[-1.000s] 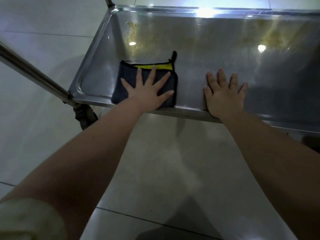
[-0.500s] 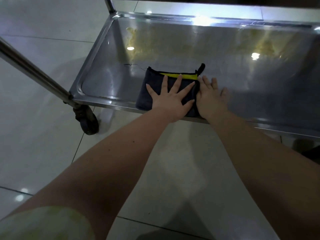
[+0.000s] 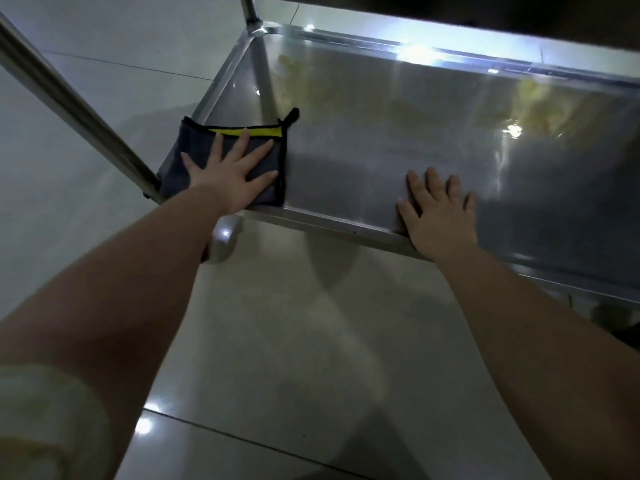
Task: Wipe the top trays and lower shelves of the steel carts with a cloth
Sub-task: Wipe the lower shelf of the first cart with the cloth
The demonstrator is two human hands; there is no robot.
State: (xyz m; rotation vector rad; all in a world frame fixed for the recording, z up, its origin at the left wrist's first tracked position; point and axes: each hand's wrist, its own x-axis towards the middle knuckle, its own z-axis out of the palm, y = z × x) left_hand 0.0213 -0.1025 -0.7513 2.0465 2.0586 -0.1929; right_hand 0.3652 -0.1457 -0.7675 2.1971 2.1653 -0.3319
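Observation:
The steel cart's lower shelf (image 3: 398,126) spreads across the upper half of the head view. A folded dark grey cloth (image 3: 197,143) with a yellow strip and black edging lies flat in the shelf's near left corner. My left hand (image 3: 228,171) presses on the cloth with fingers spread and straight. My right hand (image 3: 438,213) rests flat on the bare steel by the near rim, fingers straight, well to the right of the cloth. Yellowish smears show near the shelf's far side.
A slanted steel cart post (image 3: 72,109) crosses the left side, and an upright post (image 3: 247,8) stands at the shelf's far left corner. A caster wheel (image 3: 221,240) sits under the near left corner. Pale floor tiles (image 3: 294,341) lie below. The upper tray's dark underside overhangs the top right.
My left hand has slid the cloth left, from the middle of the near rim into the near left corner. My right hand has parted from the cloth and lies further right.

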